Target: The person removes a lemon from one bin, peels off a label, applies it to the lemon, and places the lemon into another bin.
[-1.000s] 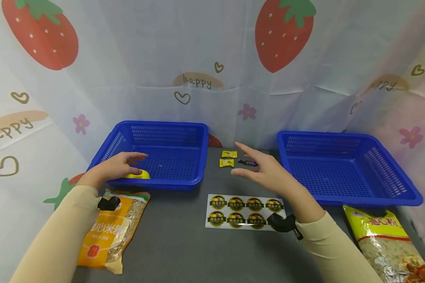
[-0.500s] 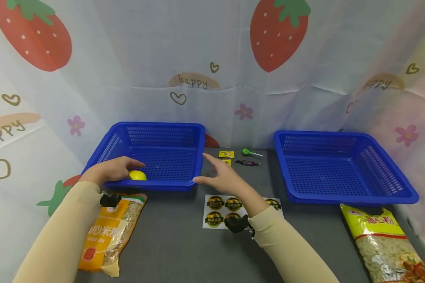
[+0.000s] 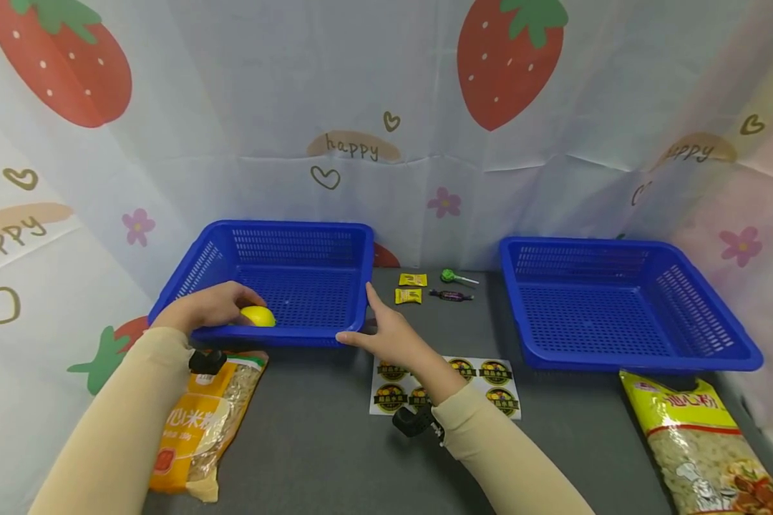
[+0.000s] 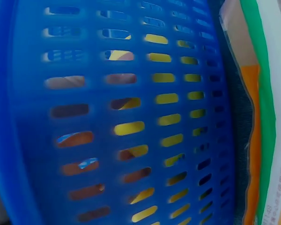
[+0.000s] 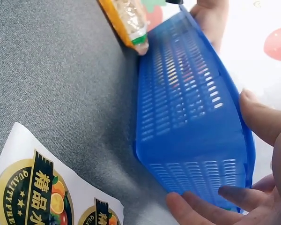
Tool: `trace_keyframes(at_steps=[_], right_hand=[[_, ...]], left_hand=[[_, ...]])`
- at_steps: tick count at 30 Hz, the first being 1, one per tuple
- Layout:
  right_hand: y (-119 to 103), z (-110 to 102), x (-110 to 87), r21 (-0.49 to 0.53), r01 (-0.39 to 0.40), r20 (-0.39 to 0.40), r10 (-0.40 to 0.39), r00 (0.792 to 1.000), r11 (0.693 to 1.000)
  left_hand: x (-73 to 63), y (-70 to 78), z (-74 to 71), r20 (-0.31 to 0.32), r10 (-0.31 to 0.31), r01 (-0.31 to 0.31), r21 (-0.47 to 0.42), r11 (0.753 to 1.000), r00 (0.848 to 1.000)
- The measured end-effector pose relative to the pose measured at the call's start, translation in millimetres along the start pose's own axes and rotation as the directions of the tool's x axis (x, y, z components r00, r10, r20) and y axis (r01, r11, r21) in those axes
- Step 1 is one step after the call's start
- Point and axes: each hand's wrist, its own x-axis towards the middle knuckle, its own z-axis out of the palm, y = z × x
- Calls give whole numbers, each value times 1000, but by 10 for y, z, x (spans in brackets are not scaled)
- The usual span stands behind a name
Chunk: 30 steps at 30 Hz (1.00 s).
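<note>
A yellow lemon-like fruit [image 3: 258, 316] lies in the near left part of the left blue basket [image 3: 311, 333]. My left hand [image 3: 217, 304] reaches over the near rim and holds the fruit, its curled fingers partly hidden behind the basket wall. Through the slots of the blue wall [image 4: 94, 103], the left wrist view shows bits of yellow and fingers. My right hand [image 3: 391, 332] is at the basket's near right corner, thumb on the front rim and fingers spread along the right side. In the right wrist view the thumb [image 5: 260, 115] touches the rim.
Another blue basket [image 3: 644, 363] stands at the right. Two yellow wrapped candies [image 3: 409, 295], a green lollipop [image 3: 449, 275] and a dark wrapped candy [image 3: 451, 295] lie between the baskets. A sticker sheet [image 3: 505, 390] is in front. Food bags lie at left [image 3: 200, 429] and right [image 3: 705, 443].
My right hand has moved left, from above the candies to the left basket's corner. My left hand has lowered onto the yellow fruit, which has shifted slightly right.
</note>
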Motion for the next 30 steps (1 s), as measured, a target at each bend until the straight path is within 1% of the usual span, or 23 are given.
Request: trace_keyframes(at_steps=[3, 6, 12, 15, 17, 18, 22, 24, 26, 28, 30], right_hand=[[2, 11, 4, -3, -3, 4, 3, 1000, 1000], [11, 19, 8, -2, -8, 7, 8, 1000, 1000], [35, 14, 10, 17, 5, 7, -6, 1000, 1000], [38, 11, 3, 18, 15, 3, -15, 1000, 1000], [35, 12, 0, 19, 20, 0, -20, 1000, 1000], [34, 15, 2, 20, 21, 0, -21, 1000, 1000], [26, 15, 9, 25, 36, -3, -36, 999, 999], [19, 0, 5, 23, 39, 2, -39, 999, 999], [14, -30, -9, 25, 40, 13, -40, 999, 999], [5, -75, -41, 27, 38, 26, -39, 999, 999], [4, -125, -79, 31, 50, 29, -51, 998, 998]], left_hand=[[-12, 35, -3, -45, -3, 3, 1, 1000, 999], [-25, 75, -13, -83, 14, -14, 8, 1000, 996], [-77, 185, -25, -124, 92, -93, -7, 996, 988], [-108, 256, -10, -171, 121, -129, -34, 991, 978], [-134, 314, 8, -230, 132, -148, -51, 988, 964], [-148, 343, 17, -266, 134, -155, -62, 986, 955], [-213, 485, 75, -391, 140, -203, -126, 971, 910], [-238, 547, 117, -433, 145, -232, -155, 960, 890], [-259, 614, 174, -464, 155, -264, -179, 948, 872], [-281, 678, 245, -494, 157, -283, -190, 940, 855], [-308, 753, 322, -514, 154, -302, -218, 928, 844]])
